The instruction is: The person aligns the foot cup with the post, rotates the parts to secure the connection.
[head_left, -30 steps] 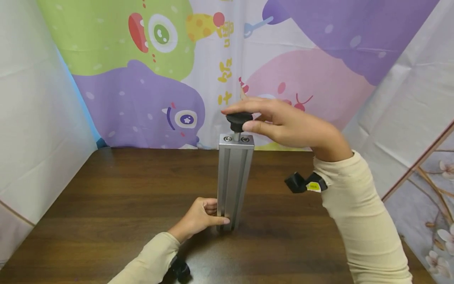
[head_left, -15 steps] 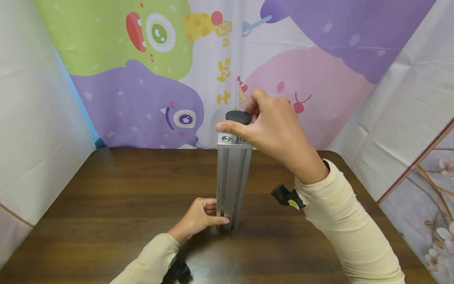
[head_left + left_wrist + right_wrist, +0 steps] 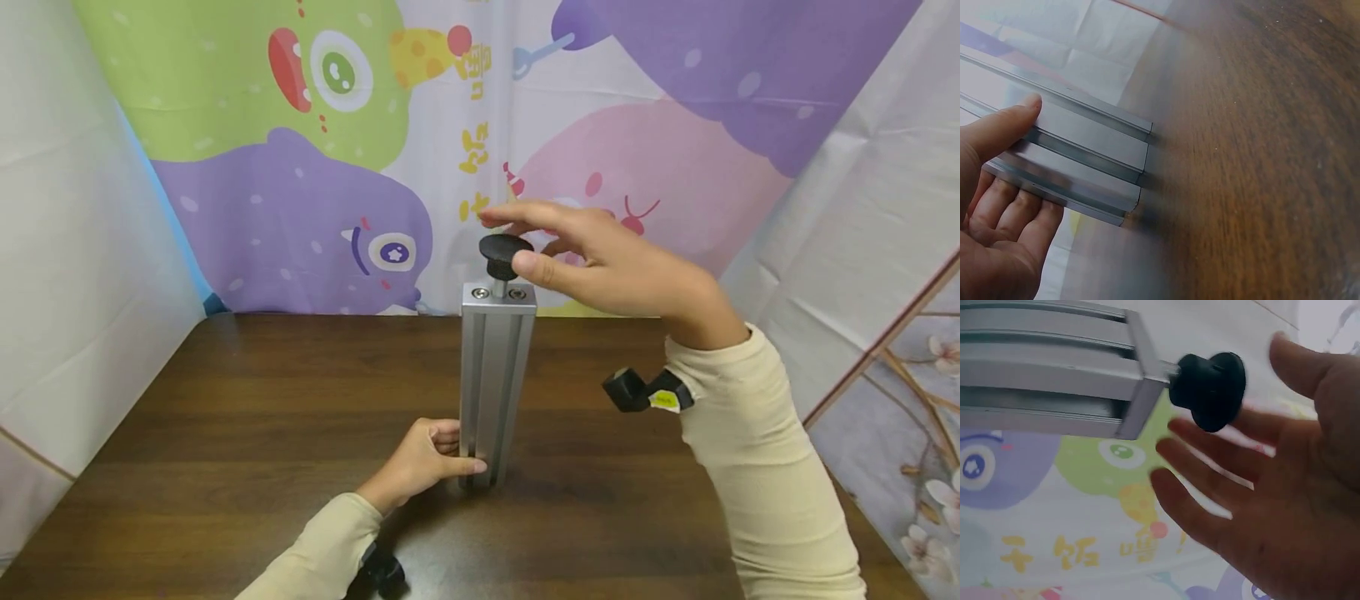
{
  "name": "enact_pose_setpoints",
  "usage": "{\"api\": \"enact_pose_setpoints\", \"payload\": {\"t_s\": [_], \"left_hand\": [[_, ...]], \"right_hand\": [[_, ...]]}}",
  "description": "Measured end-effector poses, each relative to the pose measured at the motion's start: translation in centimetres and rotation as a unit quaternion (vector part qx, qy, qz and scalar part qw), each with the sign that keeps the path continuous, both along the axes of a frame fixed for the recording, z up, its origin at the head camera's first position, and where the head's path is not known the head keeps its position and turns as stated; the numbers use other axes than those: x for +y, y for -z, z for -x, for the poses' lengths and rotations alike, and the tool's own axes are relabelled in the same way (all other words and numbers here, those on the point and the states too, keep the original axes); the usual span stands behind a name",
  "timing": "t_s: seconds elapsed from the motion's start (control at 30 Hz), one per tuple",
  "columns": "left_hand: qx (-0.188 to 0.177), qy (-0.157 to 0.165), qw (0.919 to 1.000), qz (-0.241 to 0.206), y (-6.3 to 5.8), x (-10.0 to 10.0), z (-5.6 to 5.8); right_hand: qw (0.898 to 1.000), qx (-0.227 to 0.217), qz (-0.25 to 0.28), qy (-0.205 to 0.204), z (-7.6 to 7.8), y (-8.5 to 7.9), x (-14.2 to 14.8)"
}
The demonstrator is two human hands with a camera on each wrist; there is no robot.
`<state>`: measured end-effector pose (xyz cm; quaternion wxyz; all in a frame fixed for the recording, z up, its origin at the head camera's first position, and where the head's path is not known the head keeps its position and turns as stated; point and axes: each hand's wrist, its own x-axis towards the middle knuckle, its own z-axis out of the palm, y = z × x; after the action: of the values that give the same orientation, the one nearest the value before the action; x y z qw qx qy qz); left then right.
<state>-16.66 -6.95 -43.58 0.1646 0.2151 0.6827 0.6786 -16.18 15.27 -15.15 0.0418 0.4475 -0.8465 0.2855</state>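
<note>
A silver slotted aluminium profile (image 3: pixel 497 375) stands upright on the table, with two screws in its end plate. From that plate rises a thin metal stem topped by a black round knob (image 3: pixel 501 245). Low on the profile, my left hand (image 3: pixel 420 458) grips it, thumb across the front face and fingers behind. The left wrist view has the same thumb lying along the slots near the bottom end. My right hand (image 3: pixel 600 258) surrounds the knob loosely, fingers stretched out over it and thumb beside it. In the right wrist view, the spread fingers stand apart from the knob (image 3: pixel 1225 394).
The dark wooden table (image 3: pixel 300 392) runs back to a cartoon-printed curtain (image 3: pixel 360 200). White cloth walls (image 3: pixel 67 208) close in the sides. A small black device (image 3: pixel 645 390) is strapped to the right wrist, another (image 3: pixel 384 575) to the left.
The right hand rolled round with its thumb at the front of the knob, then swung back and lifted its fingers off the top. The left hand and profile have stayed put.
</note>
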Motion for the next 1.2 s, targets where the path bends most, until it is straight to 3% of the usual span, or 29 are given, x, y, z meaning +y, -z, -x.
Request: {"api": "enact_pose_setpoints", "payload": {"t_s": [0.13, 0.27, 0.37, 0.47, 0.6, 0.7, 0.8, 0.97, 1.1, 1.2], "left_hand": [[0.0, -0.003, 1.0, 0.003, 0.1, 0.1, 0.0], [0.008, -0.004, 1.0, 0.005, 0.1, 0.2, 0.0], [0.01, -0.005, 0.9999, 0.006, 0.1, 0.2, 0.0], [0.008, -0.007, 0.9999, 0.007, 0.1, 0.2, 0.0], [0.005, -0.009, 0.9999, 0.007, 0.0, 0.2, 0.0], [0.005, -0.01, 0.9999, 0.006, 0.0, 0.2, 0.0], [0.003, -0.01, 0.9999, 0.005, 0.0, 0.1, 0.1], [0.0, -0.011, 0.9999, 0.005, -0.1, 0.1, 0.1], [0.003, -0.017, 0.9998, 0.012, -0.1, 0.1, 0.0], [0.005, -0.018, 0.9997, 0.018, -0.1, 0.1, -0.1]], "right_hand": [[0.996, 0.003, -0.028, -0.083, 0.2, -0.4, 0.3], [0.993, 0.052, -0.042, -0.096, 0.3, -0.7, 0.1], [0.997, 0.06, -0.032, -0.033, 0.0, -0.9, -0.3], [0.994, 0.062, -0.003, 0.086, -0.4, -0.7, -1.2], [0.967, 0.1, 0.034, 0.232, -1.0, 0.1, -2.9], [0.948, 0.13, 0.045, 0.286, -1.4, 0.6, -3.8], [0.939, 0.136, 0.043, 0.312, -1.6, 0.9, -4.2], [0.939, 0.136, 0.036, 0.315, -1.7, 0.8, -4.3], [0.944, 0.128, 0.023, 0.303, -1.8, 0.6, -4.0], [0.957, 0.114, 0.008, 0.266, -1.8, 0.4, -3.3]]}}
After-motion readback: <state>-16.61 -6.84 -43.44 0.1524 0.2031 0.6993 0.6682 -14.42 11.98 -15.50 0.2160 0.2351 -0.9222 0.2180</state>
